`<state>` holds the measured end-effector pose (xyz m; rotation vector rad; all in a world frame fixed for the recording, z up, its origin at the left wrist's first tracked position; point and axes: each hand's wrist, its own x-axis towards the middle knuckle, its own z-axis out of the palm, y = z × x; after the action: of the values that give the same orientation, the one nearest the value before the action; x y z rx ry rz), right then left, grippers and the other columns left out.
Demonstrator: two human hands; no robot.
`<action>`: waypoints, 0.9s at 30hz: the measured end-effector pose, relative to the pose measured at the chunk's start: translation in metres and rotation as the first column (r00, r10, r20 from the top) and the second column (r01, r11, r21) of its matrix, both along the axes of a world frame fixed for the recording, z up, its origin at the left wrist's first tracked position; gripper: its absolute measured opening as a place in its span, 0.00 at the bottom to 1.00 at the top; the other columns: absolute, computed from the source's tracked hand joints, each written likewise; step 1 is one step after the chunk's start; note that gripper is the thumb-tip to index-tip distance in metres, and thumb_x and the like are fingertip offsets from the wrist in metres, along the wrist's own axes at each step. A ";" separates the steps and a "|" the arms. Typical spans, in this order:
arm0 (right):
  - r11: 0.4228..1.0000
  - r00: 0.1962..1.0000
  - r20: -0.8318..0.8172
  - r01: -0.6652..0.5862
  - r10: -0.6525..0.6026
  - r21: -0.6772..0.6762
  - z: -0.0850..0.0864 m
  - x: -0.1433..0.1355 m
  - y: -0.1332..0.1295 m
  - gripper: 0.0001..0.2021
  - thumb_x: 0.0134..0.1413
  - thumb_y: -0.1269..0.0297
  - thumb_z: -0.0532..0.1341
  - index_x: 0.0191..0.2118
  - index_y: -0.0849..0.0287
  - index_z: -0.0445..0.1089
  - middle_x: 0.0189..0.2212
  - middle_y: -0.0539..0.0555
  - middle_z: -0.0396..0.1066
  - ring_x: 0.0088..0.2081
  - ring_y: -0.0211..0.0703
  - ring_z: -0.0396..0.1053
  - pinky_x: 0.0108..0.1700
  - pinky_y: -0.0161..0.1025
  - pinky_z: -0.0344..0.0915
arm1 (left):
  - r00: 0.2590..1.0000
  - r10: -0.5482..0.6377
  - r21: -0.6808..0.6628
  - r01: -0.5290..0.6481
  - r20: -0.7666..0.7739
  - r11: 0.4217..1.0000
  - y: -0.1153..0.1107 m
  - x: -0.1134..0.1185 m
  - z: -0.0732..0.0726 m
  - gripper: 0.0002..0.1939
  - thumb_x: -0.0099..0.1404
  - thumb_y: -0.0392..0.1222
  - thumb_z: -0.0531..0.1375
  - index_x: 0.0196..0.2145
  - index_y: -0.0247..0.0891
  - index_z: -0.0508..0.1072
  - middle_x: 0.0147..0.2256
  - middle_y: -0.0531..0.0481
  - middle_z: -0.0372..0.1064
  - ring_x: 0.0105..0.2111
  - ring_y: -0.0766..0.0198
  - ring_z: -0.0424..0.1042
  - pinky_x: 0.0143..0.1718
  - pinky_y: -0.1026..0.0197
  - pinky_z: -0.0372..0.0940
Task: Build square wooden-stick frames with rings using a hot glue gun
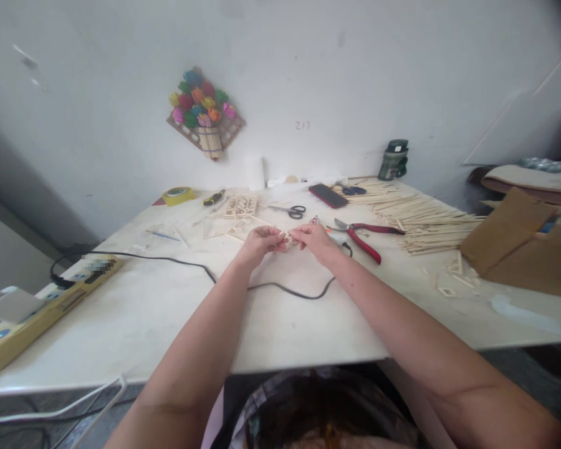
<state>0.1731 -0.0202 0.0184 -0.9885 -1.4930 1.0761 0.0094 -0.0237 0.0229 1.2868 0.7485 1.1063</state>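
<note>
My left hand [262, 242] and my right hand [310, 239] meet over the middle of the table. Both are closed in a pinch on a small pale wooden piece [287, 238], whose exact shape the fingers mostly hide. Just right of my right hand lie red-handled pruning shears [362, 232], with their blades open. Black-handled scissors [293, 211] rest behind my hands. A lattice of thin wooden sticks [241, 206] sits behind and to the left. Part of a glue gun or similar corded tool [339, 237] shows beside my right wrist.
A black cord [290, 290] runs across the table in front of my hands to a yellow power strip [70, 293]. Piled wooden sticks [421, 221] and a cardboard box [523, 249] occupy the right side. A phone [328, 196] and yellow tape [178, 196] lie farther back.
</note>
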 end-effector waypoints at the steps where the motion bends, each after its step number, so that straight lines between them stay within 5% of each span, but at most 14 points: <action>1: 1.000 1.000 0.002 0.003 -0.003 -0.012 0.000 0.000 0.000 0.11 0.39 0.59 0.61 0.20 0.63 0.68 0.18 0.48 0.65 0.17 0.29 0.55 0.21 0.32 0.54 | 1.000 -0.001 0.001 0.001 0.001 1.000 0.000 0.000 0.000 0.14 0.45 0.42 0.67 0.27 0.31 0.70 0.24 0.49 0.71 0.21 0.68 0.69 0.26 0.65 0.65; 19: 0.998 0.999 -0.031 0.035 -0.037 -0.059 -0.001 -0.001 -0.001 0.11 0.36 0.60 0.63 0.25 0.63 0.71 0.19 0.50 0.68 0.17 0.29 0.56 0.21 0.32 0.56 | 0.997 0.068 -0.028 -0.066 0.040 0.997 0.002 0.002 -0.001 0.18 0.42 0.38 0.68 0.30 0.31 0.68 0.23 0.49 0.71 0.22 0.67 0.70 0.27 0.63 0.66; 27: 0.997 0.997 -0.059 0.034 -0.038 -0.071 0.001 -0.002 -0.002 0.08 0.38 0.62 0.62 0.23 0.63 0.69 0.18 0.49 0.68 0.17 0.28 0.56 0.21 0.31 0.56 | 0.994 -0.044 -0.046 0.049 0.100 0.998 0.002 0.002 -0.003 0.14 0.42 0.35 0.68 0.29 0.31 0.71 0.27 0.51 0.70 0.26 0.69 0.70 0.32 0.64 0.66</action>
<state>0.1715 -0.0218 0.0190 -1.0190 -1.3913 1.1293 0.0117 -0.0212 0.0194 1.1944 0.6642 1.0995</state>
